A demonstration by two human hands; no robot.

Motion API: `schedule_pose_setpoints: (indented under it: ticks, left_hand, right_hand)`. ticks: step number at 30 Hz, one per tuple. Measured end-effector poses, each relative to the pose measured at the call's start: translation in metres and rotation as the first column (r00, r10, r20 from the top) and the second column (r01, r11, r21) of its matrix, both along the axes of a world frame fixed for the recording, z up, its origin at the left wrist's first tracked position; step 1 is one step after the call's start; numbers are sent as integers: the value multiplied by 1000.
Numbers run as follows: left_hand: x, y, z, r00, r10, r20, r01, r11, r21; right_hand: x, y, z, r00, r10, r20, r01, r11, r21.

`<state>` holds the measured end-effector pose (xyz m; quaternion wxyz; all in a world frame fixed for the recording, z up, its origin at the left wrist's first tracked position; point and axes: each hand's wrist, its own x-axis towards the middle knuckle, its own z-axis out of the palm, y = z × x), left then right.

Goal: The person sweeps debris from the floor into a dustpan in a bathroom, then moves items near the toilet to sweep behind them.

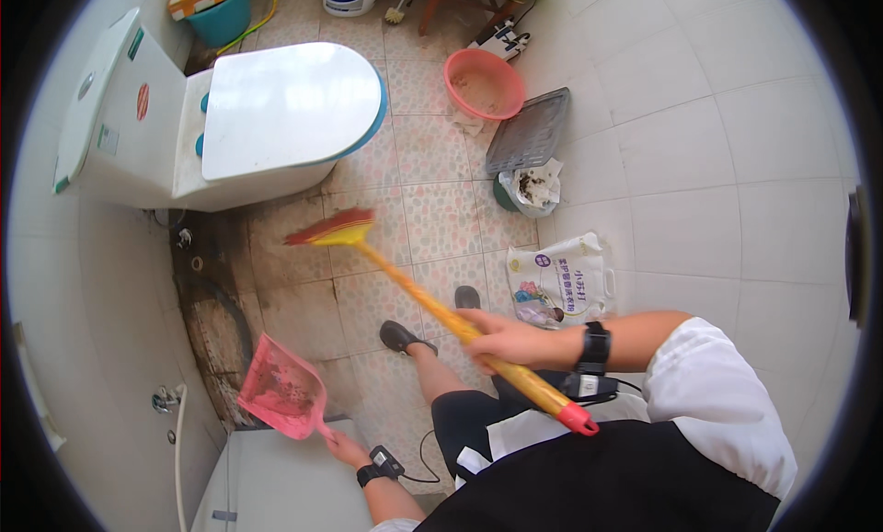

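Nearest you, in the lower middle of the frame, your right hand (510, 339) is curled closed around the yellow-orange handle of the broom (418, 297), with part of that grip hidden beneath the shaft; at lower left, your left hand (348, 449) is closed on the short handle of the pink dustpan (285, 389). The pan lies left of centre, its wide edge toward the left of the frame, and dark specks lie inside, so keeping it level should stop them spilling. Whether that edge touches the floor (441, 215) you can't tell from here; for a clean pickup it would best sit flat there and face the broom head. The bristles, just left of centre, are well apart from the pan, and short, low strokes would probably scatter less grit than long ones. For materials, the pan looks like thin, smooth moulded plastic, squarish with raised sides; the broom's slim shaft ends in a red cap, and its slanted fan of red bristles, set in a yellow collar, is slightly blurred. Farther up, pinkish speckled tiles turn brown along the stained strip at left, where a grey ribbed hose (230, 311) curves and grit may catch. Right of centre lies a crumpled, glossy white bag (563, 279), and above it a green bin (504, 194) lined with thin plastic. Farthest, the toilet (285, 109) at upper left is glossy and rounded, and the round pink basin (486, 81) at upper right holds murky residue.
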<state>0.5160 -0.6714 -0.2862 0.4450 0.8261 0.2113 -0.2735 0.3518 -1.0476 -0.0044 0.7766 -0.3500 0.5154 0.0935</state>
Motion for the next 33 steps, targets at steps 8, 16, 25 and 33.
schedule_pose_setpoints:
  ticks: [8, 16, 25, 33]
  left_hand:
    - [6, -58, 19, 991, -133, 15, 133, 991, 8]
    - [-10, -97, 20, 978, -183, 98, 185, 983, -15]
    - [-30, -136, 52, 984, -179, 27, 180, 981, -66]
    - [-32, -153, 66, 983, -182, -24, 177, 975, -137]
  right_hand:
    - [-96, -68, -39, 937, -315, -153, 262, 920, -292]
    - [-82, -191, -148, 731, -673, 115, 668, 671, -321]
    - [-83, -203, -140, 737, -672, -72, 660, 739, -134]
    - [-141, -134, -29, 831, -529, -171, 542, 840, 32]
